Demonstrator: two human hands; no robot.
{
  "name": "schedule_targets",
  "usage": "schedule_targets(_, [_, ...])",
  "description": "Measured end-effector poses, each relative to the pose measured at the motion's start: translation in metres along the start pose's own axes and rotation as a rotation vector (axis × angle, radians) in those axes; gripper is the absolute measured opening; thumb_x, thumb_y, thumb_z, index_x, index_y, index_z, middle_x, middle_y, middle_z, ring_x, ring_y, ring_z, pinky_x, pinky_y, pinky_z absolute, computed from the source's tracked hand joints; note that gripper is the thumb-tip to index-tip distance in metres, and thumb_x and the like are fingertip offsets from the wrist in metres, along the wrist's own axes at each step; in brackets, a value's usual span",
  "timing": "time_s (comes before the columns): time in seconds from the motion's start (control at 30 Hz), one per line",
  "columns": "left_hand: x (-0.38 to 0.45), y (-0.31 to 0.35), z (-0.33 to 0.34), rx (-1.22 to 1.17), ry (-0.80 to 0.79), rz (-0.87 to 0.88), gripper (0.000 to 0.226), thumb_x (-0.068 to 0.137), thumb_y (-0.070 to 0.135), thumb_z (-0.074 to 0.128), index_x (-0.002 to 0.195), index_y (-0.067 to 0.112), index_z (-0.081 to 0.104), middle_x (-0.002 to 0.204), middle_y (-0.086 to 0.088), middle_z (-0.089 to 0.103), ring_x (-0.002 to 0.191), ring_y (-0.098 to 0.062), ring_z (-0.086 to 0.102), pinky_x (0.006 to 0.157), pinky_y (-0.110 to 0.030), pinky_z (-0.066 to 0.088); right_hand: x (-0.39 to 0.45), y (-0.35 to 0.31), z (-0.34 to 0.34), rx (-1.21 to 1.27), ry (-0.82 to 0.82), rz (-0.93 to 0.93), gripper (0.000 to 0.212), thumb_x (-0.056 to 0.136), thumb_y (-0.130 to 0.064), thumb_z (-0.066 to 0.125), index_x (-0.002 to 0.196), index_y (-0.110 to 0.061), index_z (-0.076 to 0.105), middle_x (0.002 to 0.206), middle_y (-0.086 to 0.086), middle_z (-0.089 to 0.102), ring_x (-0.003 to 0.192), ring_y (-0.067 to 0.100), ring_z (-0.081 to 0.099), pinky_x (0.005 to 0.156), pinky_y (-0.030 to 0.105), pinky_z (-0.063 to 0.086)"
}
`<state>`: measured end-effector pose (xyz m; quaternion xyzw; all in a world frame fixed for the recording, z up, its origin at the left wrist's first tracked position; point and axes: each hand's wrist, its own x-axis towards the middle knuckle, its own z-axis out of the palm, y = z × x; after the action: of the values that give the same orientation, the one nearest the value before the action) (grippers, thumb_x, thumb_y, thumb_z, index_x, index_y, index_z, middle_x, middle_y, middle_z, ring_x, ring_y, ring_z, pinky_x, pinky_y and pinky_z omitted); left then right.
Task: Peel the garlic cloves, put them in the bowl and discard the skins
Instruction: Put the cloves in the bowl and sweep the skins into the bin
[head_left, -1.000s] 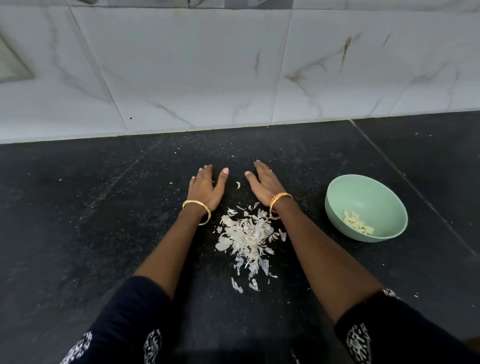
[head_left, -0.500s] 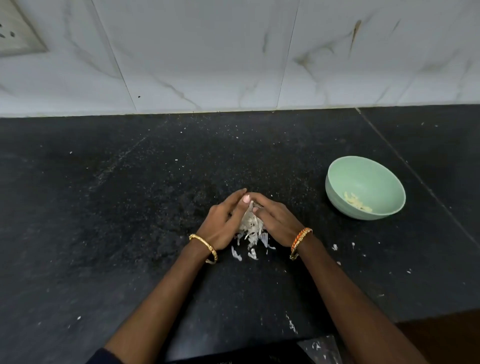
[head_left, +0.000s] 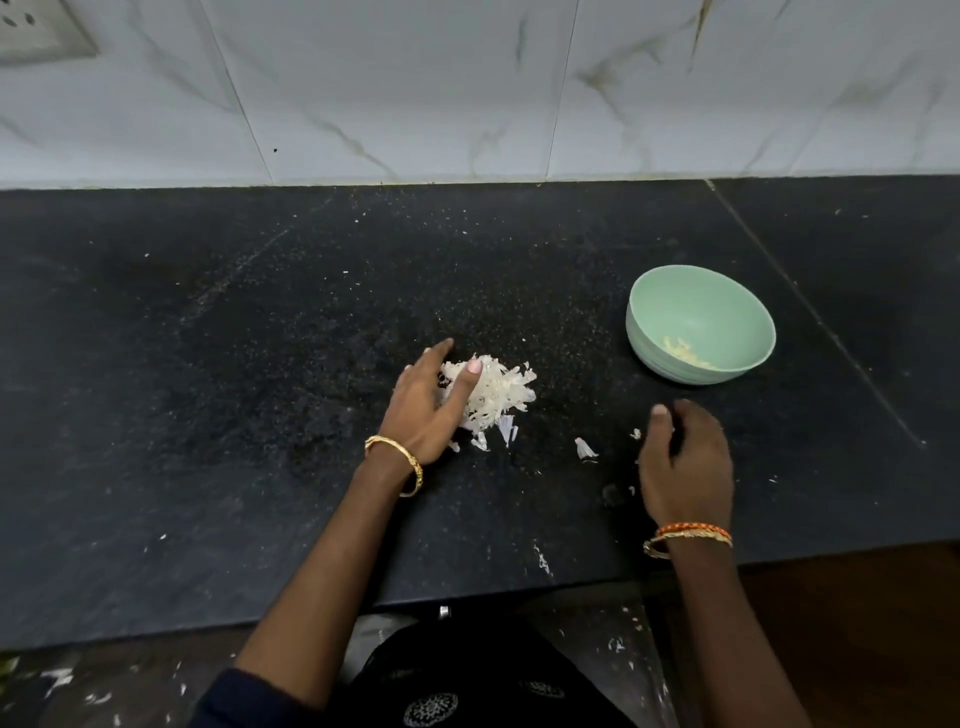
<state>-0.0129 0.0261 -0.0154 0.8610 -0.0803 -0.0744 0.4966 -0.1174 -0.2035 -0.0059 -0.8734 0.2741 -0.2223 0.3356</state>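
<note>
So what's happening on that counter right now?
A person is clearing up garlic skins. The left hand holds the heap of skins together on the black counter. The right hand reaches for stray bits nearby. Peeled garlic sits in the green bowl.

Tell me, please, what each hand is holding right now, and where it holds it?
The left hand grips the skins at the pile's left side. The right hand holds nothing visible.
</note>
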Motion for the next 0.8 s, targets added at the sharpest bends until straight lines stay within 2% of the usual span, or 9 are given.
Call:
schedule_targets(0.1, [-0.009, 0.009, 0.013, -0.071, -0.021, 0.033, 0.072, 0.088, 0.068, 0.036, 0.143, 0.022, 0.038, 0.145, 0.001, 0.044, 0.132, -0.016, 0.042, 0.11, -0.039, 0.036, -0.015, 0.0, 0.002, -0.129, -0.174, 0.061, 0.081, 0.092, -0.052, 0.048, 0.144, 0.007, 0.029, 0.153, 0.025, 0.027, 0.144, 0.033, 0.021, 0.119, 0.039, 0.014])
schedule_targets(0.17, [-0.014, 0.014, 0.018, -0.102, -0.023, 0.033, 0.061, 0.094, 0.059, 0.037, 0.142, 0.021, 0.041, 0.142, 0.001, 0.047, 0.127, -0.011, 0.045, 0.105, -0.024, 0.037, -0.03, -0.011, 0.013, -0.192, -0.26, -0.019, 0.106, 0.082, -0.071, 0.048, 0.148, 0.006, 0.018, 0.157, 0.022, 0.017, 0.147, 0.031, 0.012, 0.119, 0.037, 0.004])
schedule_targets(0.23, [-0.018, 0.02, 0.02, -0.137, -0.013, 0.012, 0.051, 0.098, 0.049, 0.036, 0.14, 0.02, 0.044, 0.137, 0.006, 0.048, 0.121, -0.004, 0.045, 0.091, -0.003, 0.032, -0.043, -0.027, 0.029, -0.231, -0.338, -0.115, 0.126, 0.067, -0.087, 0.036, 0.15, 0.004, 0.012, 0.158, 0.02, 0.012, 0.148, 0.029, 0.007, 0.118, 0.034, -0.001])
schedule_targets(0.3, [-0.02, 0.024, 0.02, -0.198, 0.0, 0.01, 0.047, 0.099, 0.046, 0.035, 0.138, 0.021, 0.046, 0.134, 0.009, 0.048, 0.123, -0.003, 0.044, 0.085, 0.005, 0.029, -0.051, -0.045, 0.045, -0.205, -0.43, -0.24, 0.128, 0.063, -0.087, 0.037, 0.151, 0.001, 0.006, 0.16, 0.016, 0.005, 0.148, 0.025, 0.002, 0.119, 0.034, -0.004])
schedule_targets(0.4, [-0.021, 0.024, 0.015, -0.286, 0.064, 0.041, 0.052, 0.096, 0.05, 0.034, 0.138, 0.022, 0.047, 0.146, 0.005, 0.042, 0.133, -0.004, 0.036, 0.101, -0.006, 0.027, -0.053, -0.062, 0.061, -0.064, -0.472, -0.299, 0.126, 0.066, -0.074, 0.06, 0.152, -0.002, 0.0, 0.161, 0.013, -0.002, 0.148, 0.023, -0.001, 0.121, 0.037, 0.002])
schedule_targets(0.47, [-0.021, 0.02, 0.008, -0.275, 0.13, 0.019, 0.057, 0.095, 0.055, 0.032, 0.14, 0.023, 0.044, 0.152, 0.004, 0.034, 0.14, -0.006, 0.027, 0.114, -0.023, 0.021, -0.049, -0.061, 0.065, -0.093, -0.4, -0.274, 0.134, 0.061, -0.076, 0.064, 0.151, 0.0, -0.002, 0.16, 0.015, -0.004, 0.148, 0.025, -0.003, 0.121, 0.037, -0.001])
schedule_targets(0.53, [-0.02, 0.015, 0.0, -0.199, 0.151, -0.015, 0.061, 0.094, 0.058, 0.029, 0.143, 0.024, 0.039, 0.156, 0.003, 0.026, 0.143, -0.01, 0.02, 0.119, -0.035, 0.015, -0.048, -0.057, 0.065, -0.175, -0.394, -0.259, 0.143, 0.057, -0.081, 0.064, 0.15, 0.0, -0.008, 0.16, 0.016, -0.009, 0.148, 0.025, -0.009, 0.119, 0.033, -0.008])
schedule_targets(0.63, [-0.009, 0.011, 0.0, -0.073, 0.108, -0.011, 0.07, 0.093, 0.063, 0.026, 0.146, 0.019, 0.034, 0.156, -0.003, 0.025, 0.145, -0.014, 0.018, 0.12, -0.038, 0.013, -0.04, -0.061, 0.074, -0.198, -0.408, -0.27, 0.145, 0.055, -0.082, 0.063, 0.149, 0.001, -0.01, 0.159, 0.017, -0.009, 0.148, 0.026, -0.009, 0.119, 0.034, -0.008])
schedule_targets(0.8, [0.021, 0.012, 0.011, 0.023, 0.038, 0.05, 0.069, 0.094, 0.057, 0.025, 0.146, 0.013, 0.033, 0.154, -0.006, 0.031, 0.143, -0.017, 0.023, 0.119, -0.041, 0.018, -0.009, -0.078, 0.098, -0.203, -0.465, -0.344, 0.131, 0.064, -0.063, 0.071, 0.15, 0.0, -0.004, 0.16, 0.016, 0.001, 0.148, 0.027, -0.002, 0.12, 0.036, -0.002])
